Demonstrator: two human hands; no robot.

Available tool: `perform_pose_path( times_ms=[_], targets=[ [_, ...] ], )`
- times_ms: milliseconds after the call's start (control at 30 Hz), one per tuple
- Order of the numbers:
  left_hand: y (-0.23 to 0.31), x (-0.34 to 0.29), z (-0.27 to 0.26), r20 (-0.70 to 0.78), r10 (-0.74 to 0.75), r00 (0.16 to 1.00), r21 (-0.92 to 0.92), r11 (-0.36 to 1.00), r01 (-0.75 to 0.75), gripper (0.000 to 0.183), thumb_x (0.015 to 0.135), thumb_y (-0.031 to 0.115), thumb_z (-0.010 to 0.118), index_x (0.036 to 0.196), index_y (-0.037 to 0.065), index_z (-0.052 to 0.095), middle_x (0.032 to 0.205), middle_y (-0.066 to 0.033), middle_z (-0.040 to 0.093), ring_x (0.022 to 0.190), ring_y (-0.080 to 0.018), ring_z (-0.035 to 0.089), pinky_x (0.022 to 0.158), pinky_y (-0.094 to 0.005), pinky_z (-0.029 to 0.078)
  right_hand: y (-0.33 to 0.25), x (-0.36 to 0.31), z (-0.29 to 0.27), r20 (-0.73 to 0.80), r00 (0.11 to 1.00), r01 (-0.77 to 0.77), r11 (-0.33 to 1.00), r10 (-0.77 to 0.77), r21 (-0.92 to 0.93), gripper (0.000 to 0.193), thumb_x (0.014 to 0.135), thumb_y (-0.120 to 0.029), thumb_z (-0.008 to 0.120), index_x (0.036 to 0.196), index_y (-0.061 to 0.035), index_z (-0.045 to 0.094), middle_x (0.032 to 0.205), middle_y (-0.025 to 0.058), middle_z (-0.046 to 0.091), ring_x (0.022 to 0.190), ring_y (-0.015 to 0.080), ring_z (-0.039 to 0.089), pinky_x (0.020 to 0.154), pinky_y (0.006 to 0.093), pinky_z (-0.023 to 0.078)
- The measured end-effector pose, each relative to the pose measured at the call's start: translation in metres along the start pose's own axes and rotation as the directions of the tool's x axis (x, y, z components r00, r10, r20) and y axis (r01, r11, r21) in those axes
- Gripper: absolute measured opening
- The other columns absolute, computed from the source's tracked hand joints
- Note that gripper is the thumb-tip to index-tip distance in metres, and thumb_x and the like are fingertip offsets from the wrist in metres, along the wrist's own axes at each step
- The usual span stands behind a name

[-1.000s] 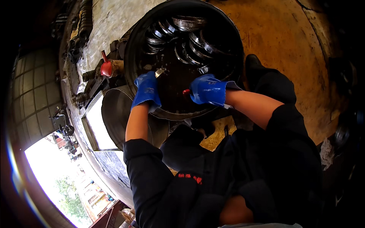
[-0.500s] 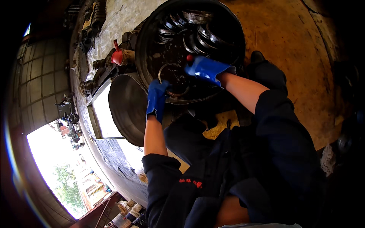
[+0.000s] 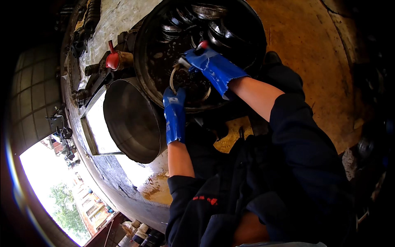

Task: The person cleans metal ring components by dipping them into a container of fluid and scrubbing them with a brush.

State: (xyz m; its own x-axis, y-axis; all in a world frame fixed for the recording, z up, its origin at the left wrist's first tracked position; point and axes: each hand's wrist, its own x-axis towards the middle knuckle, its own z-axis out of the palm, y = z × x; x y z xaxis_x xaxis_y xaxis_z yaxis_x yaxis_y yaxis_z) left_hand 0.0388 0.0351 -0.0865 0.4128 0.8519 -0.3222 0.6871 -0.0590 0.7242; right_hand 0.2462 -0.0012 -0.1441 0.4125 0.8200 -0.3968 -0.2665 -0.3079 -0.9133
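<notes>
Curving beyond the gripping left hand point(image 3: 174, 108), thin ring point(image 3: 172, 78); right hand point(image 3: 209, 66) clasping red-handled tool point(image 3: 203, 44).

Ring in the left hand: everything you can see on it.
The ring is thin and round, a narrow band that looks like metal, pale along its left side, with another arc showing at lower right. The gloved left hand grips its near-left edge, within the dark round basin. The gloved right hand holds a tool at its far-left edge; contact is unclear. Its far-right part is hidden. Fine surface condition can't be told.
</notes>
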Motion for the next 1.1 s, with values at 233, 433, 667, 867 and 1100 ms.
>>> perform_pose_path(
  times_ms=[233,433,667,867,1100],
  targets=[
    [-0.023,0.024,-0.013,0.01,-0.263,0.965,-0.011,0.965,0.263,0.033,0.09,0.021,0.066,0.113,-0.003,0.066,0.093,-0.0165,0.074,0.078,-0.0261,0.072,0.068,-0.0401,0.057,0.026,-0.007,0.02,-0.301,0.944,-0.249,0.886,0.133,-0.391,0.034,0.09,-0.034,0.065,0.096,-0.0015,0.072,0.08,0.0098,0.071,0.076,0.0182,0.069,0.071,0.0325,0.054],
    [-0.032,0.049,-0.007,0.022,-0.346,0.938,0.371,0.874,0.314,0.045,0.087,0.03,0.07,0.114,-0.005,0.066,0.094,-0.0185,0.074,0.083,-0.031,0.072,0.075,-0.0431,0.055,0.007,-0.013,0.03,0.104,0.988,-0.13,0.969,0.11,0.211,0.032,0.091,-0.031,0.071,0.11,-0.0046,0.073,0.091,0.0072,0.074,0.08,0.0123,0.069,0.071,0.0265,0.054],
    [-0.006,0.024,-0.017,0.255,-0.329,0.909,-0.199,0.902,0.382,0.053,0.089,0.04,0.073,0.119,-0.003,0.068,0.107,-0.0182,0.073,0.098,-0.027,0.07,0.084,-0.0365,0.054,0.016,-0.04,0.018,0.332,0.72,0.692,0.596,-0.61,-0.406,0.029,0.103,-0.027,0.055,0.125,-0.0148,0.069,0.117,0.0027,0.073,0.102,0.0167,0.069,0.093,0.0308,0.051],
    [-0.028,0.016,-0.035,0.243,-0.059,0.968,-0.468,0.867,0.171,0.034,0.097,0.018,0.062,0.128,0.005,0.067,0.111,-0.0167,0.073,0.106,-0.0304,0.069,0.092,-0.0341,0.054,0.022,-0.032,0.023,0.437,0.899,0.005,0.998,-0.032,0.063,0.027,0.096,-0.031,0.063,0.115,-0.0181,0.075,0.105,0.002,0.075,0.095,0.0146,0.066,0.088,0.03,0.05],
    [-0.05,0.031,-0.018,0.228,0.218,0.949,0.175,0.949,-0.261,0.034,0.098,0.005,0.053,0.128,0.01,0.067,0.113,-0.0211,0.072,0.105,-0.0356,0.07,0.091,-0.0379,0.055,-0.016,-0.047,0.009,0.576,0.812,0.132,0.932,0.094,-0.339,0.034,0.096,-0.032,0.067,0.126,-0.0165,0.072,0.114,0.0069,0.076,0.104,0.0166,0.07,0.097,0.0325,0.054]
  ],
)
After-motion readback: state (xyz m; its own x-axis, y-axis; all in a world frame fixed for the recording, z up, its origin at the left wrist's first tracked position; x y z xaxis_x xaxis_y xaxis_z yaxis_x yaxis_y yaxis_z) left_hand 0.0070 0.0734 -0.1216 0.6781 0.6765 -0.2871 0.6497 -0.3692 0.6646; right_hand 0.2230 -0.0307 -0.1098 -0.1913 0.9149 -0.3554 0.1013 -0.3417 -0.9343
